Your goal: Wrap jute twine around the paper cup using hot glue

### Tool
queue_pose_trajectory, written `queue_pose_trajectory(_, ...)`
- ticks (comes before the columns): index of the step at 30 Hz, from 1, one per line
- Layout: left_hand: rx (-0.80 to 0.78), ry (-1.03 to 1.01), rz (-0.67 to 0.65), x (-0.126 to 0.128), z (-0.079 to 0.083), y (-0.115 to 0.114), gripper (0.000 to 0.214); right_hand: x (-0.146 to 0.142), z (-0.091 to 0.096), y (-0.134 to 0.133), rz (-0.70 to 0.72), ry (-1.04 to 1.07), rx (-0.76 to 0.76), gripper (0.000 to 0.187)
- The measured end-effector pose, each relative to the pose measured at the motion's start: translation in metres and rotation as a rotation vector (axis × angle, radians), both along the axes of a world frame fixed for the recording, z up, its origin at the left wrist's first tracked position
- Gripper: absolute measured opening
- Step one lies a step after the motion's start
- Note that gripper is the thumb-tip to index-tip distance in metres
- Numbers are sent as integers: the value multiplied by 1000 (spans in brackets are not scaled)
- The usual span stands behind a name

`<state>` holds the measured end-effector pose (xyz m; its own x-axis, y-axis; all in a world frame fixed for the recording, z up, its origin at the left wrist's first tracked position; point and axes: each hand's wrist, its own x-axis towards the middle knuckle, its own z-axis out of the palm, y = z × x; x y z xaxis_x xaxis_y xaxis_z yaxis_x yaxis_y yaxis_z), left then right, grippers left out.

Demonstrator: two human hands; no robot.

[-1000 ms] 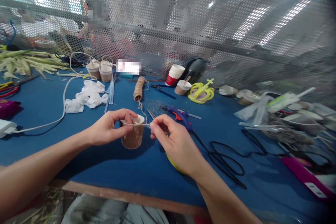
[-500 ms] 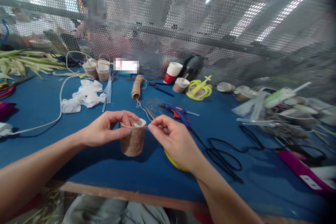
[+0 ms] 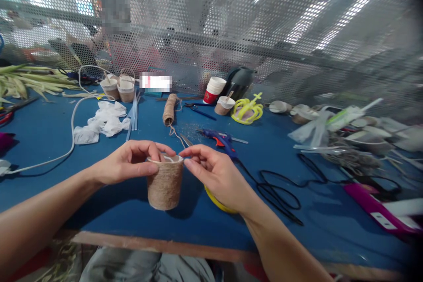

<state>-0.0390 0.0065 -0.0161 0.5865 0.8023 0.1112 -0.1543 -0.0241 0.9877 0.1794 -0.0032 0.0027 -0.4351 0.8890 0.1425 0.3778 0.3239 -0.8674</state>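
A paper cup wrapped in brown twine [image 3: 165, 189] is held just over the blue table, its white rim upward. My left hand [image 3: 127, 163] grips its left rim, thumb outside and fingers reaching in. At the right rim, my right hand [image 3: 214, 172] is closed in a pinch on the twine [image 3: 178, 134], pressing it to the cup's edge. That strand trails back to a twine spool [image 3: 169, 110]. Partly under my right hand lie scissors with a yellow handle [image 3: 218, 202]. A blue glue gun [image 3: 220, 139] rests just behind it.
White crumpled pieces [image 3: 105, 119] and clear glue sticks [image 3: 134, 112] lie left. Several cups [image 3: 126, 90], pliers [image 3: 201, 111] and a yellow crown-shaped piece [image 3: 247, 112] stand or lie behind. A black cable [image 3: 277, 194] loops right, near a purple power strip [image 3: 376, 211]. Mesh [image 3: 198, 17] closes the back.
My right hand has come in against the cup's rim, where the twine was stretched out before. The cup sits slightly lower and more upright. The view has shifted a little.
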Motion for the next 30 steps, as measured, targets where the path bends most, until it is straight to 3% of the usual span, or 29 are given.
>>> queue_pose_trajectory(9, -36, -54, -65, -2, 1, 2, 18, 0, 7, -2, 79, 19, -76, 15)
queue_pose_trajectory(21, -75, -60, -98, -4, -4, 4, 17, 2, 7, -3, 95, -23, -15, 14)
queue_pose_trajectory(24, 18, 11, -81, -4, -2, 6, 15, 2, 7, -3, 93, -32, 6, 14)
queue_pose_trajectory(30, 400, 323, 43, 5, -1, 6, 20, -1, 6, -4, 76, -85, 79, 12)
